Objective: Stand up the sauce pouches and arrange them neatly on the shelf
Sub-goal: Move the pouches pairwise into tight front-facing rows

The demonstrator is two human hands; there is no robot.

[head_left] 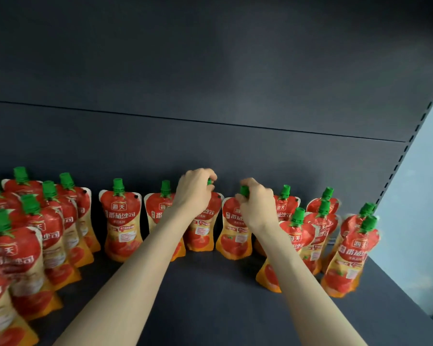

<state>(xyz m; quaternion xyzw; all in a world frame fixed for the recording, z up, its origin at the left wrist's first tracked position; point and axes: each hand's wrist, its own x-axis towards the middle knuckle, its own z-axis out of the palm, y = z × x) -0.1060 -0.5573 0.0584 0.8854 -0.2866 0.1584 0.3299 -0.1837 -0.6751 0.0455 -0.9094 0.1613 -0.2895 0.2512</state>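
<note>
Several red-and-orange sauce pouches with green caps stand on a dark shelf (210,295). Along the back wall runs a row of them. My left hand (194,191) is closed over the green cap of one upright pouch (205,233) in that row. My right hand (256,203) grips the cap of the neighbouring pouch (235,238), also upright. Further left in the row stands a free pouch (121,221). A dense cluster of pouches (35,233) fills the left side, and another group (348,250) stands at the right.
The dark back panel (210,96) rises behind the row. A slotted upright (410,136) and a pale wall (423,196) bound the shelf on the right. Bare shelf surface lies in the front middle, between my forearms and around them.
</note>
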